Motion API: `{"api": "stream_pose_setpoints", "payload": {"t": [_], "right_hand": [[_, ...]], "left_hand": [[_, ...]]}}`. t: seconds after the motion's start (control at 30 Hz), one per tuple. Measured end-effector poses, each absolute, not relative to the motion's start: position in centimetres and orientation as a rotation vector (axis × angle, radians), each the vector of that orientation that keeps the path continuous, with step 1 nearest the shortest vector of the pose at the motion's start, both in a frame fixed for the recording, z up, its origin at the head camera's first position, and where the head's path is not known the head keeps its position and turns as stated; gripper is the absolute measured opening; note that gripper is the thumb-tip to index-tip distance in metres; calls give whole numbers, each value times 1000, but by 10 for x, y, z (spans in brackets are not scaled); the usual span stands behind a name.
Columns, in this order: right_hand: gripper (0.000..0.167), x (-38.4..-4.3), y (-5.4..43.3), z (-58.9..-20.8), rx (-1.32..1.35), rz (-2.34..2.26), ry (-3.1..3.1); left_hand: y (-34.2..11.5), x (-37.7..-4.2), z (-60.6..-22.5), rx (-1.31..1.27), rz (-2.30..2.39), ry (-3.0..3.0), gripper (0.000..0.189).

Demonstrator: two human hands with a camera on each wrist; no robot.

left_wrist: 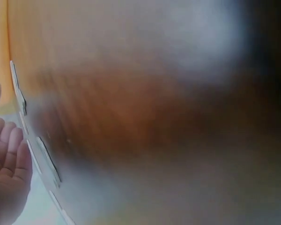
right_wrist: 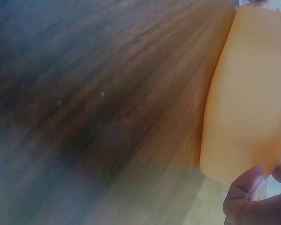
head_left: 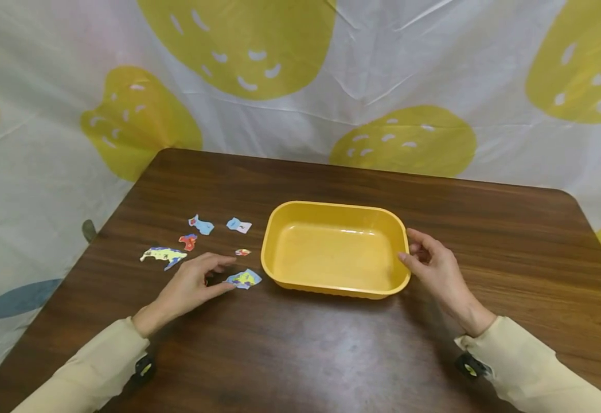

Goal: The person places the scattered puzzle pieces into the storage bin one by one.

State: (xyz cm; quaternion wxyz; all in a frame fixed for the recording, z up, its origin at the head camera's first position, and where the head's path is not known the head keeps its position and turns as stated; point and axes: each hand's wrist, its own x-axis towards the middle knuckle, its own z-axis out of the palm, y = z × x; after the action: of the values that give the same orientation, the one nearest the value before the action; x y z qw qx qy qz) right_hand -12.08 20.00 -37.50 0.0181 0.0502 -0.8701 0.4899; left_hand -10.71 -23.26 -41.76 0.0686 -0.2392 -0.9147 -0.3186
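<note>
A yellow plastic tub [head_left: 339, 255] stands on the table, its inside bare. My right hand [head_left: 437, 269] grips its right end, thumb over the rim and fingers against the outer wall; the right wrist view has thumb and finger at the corner of the tub [right_wrist: 246, 98]. My left hand [head_left: 192, 284] is low over the table left of the tub, fingers apart and loosely bent. Its thumb tip is right at the edge of a blue and yellow paper cutout [head_left: 245, 279]. Just beyond its fingertips lies a small red and yellow cutout [head_left: 242, 252].
More paper cutouts lie to the left: a cream and blue one [head_left: 163, 255], a red one [head_left: 188, 242], a light blue one [head_left: 201, 225] and a blue and white one [head_left: 239, 225]. A patterned white and yellow curtain [head_left: 259, 126] hangs behind the brown table [head_left: 512, 241].
</note>
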Motion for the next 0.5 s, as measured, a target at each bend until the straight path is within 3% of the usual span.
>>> {"api": "stream_pose_setpoints", "payload": {"t": [0.5], "right_hand": [[48,-120,197,-375,92,1601,-2688]], "left_hand": [[-219,-117,-412,-773,-827,-2874,36]]}}
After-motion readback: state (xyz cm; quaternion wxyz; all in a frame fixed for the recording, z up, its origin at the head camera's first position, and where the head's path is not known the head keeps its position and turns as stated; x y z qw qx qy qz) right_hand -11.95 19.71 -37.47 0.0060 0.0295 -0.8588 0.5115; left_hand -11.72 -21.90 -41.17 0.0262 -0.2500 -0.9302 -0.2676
